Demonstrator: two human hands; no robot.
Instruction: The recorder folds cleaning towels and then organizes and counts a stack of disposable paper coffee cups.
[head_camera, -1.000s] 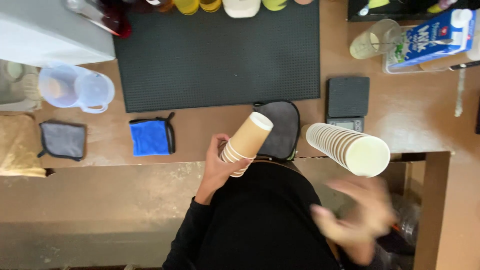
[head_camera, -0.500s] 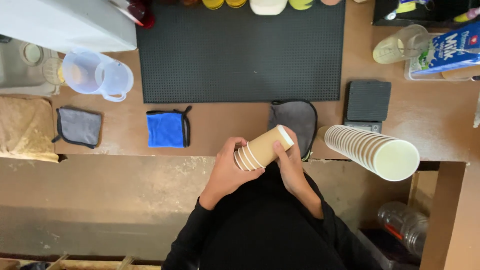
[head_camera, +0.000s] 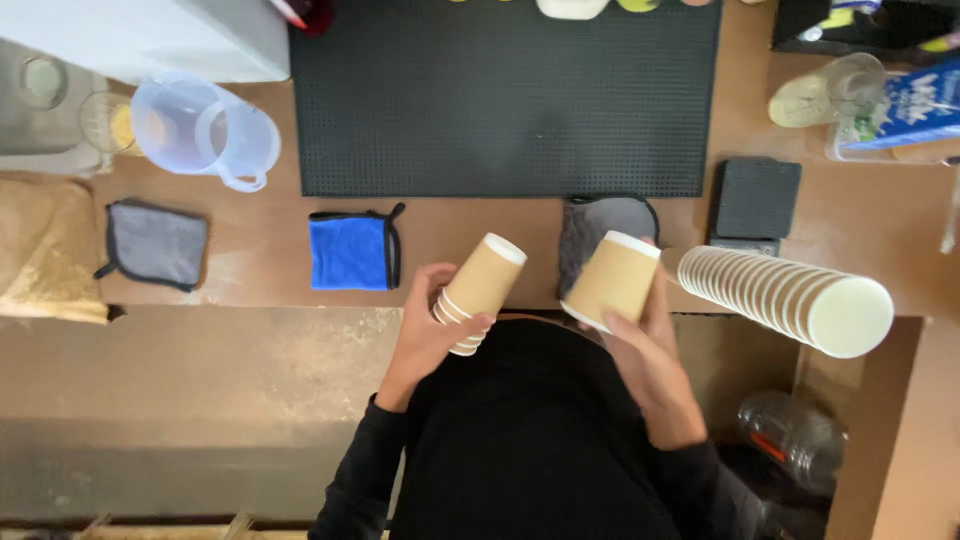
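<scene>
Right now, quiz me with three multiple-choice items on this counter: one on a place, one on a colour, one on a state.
1. Where is the long white paper cup stack?
A. right of both hands
B. on the black ribbed mat
C. beside the clear plastic jug

2. What colour is the folded cloth nearest the left hand?
A. grey
B. blue
C. brown

3. What does the right hand hold?
A. nothing
B. a carton
C. a single tan paper cup

Answers: 1 A, it lies at the counter edge; 2 B, bright blue; 3 C, apart from the left hand's short tan cup stack.
</scene>
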